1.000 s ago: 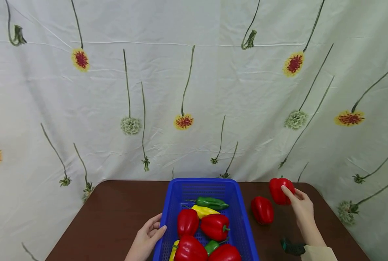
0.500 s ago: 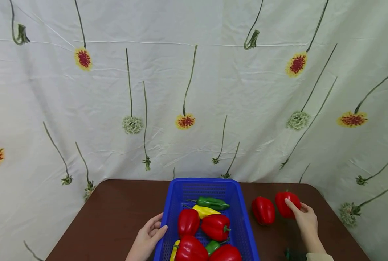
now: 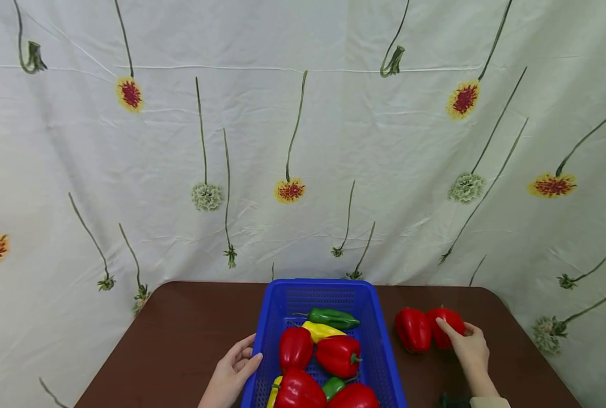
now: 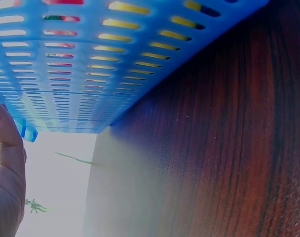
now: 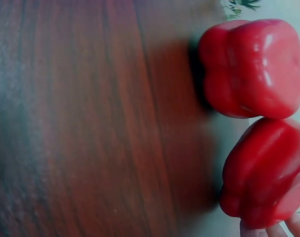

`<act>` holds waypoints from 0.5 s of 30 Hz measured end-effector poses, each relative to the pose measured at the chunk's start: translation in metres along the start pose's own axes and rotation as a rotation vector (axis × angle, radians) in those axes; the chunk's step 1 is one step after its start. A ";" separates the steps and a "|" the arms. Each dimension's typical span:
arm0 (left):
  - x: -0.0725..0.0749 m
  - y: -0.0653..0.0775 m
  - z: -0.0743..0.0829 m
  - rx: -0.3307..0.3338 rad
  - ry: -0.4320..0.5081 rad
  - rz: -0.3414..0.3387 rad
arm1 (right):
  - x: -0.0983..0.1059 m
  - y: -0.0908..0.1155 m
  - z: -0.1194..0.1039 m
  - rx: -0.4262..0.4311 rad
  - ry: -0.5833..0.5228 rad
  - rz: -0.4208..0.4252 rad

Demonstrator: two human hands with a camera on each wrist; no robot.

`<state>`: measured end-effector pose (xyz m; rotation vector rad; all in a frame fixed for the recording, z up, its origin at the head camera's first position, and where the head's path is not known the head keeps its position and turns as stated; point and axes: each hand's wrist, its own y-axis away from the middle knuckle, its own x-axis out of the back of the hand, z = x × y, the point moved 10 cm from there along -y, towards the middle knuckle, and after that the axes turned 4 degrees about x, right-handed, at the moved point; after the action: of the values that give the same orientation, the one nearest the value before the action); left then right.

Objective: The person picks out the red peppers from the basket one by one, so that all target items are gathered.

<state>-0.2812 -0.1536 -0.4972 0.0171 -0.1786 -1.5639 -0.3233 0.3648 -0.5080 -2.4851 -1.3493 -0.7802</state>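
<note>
A blue plastic basket (image 3: 272,300) with slotted walls stands on the brown table, holding several peppers. My left hand (image 3: 229,371) grips its left side, thumb at the rim and fingers against the outer wall; in the left wrist view, part of that hand (image 4: 7,173) shows beside the wall. To the right of the basket lies one red bell pepper (image 3: 412,330). Right beside it, my right hand (image 3: 471,348) holds another red bell pepper (image 3: 444,326) between thumb and fingers. The right wrist view has the held pepper (image 5: 263,173) against the other one (image 5: 253,69), fingertips (image 5: 276,230) underneath.
Inside the basket are red bell peppers (image 3: 338,356), a long green pepper (image 3: 333,318) and a yellow pepper (image 3: 323,331). A white cloth (image 3: 303,238) printed with flowers hangs behind the table (image 3: 180,334). A dark object (image 3: 453,400) lies near my right sleeve.
My right hand has brought its red bell pepper down, then left, up against the pepper lying beside the basket. The left hand has stayed at the basket.
</note>
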 end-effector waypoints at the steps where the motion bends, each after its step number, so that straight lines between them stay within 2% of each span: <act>1: 0.000 0.000 0.000 0.000 0.001 -0.001 | -0.001 0.000 0.000 0.004 0.009 -0.003; 15: 0.001 0.001 0.000 -0.004 0.007 0.026 | -0.008 0.001 -0.009 0.093 0.055 0.040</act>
<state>-0.2805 -0.1546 -0.4972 0.0172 -0.1694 -1.5383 -0.3289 0.3548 -0.5043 -2.3937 -1.2838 -0.7530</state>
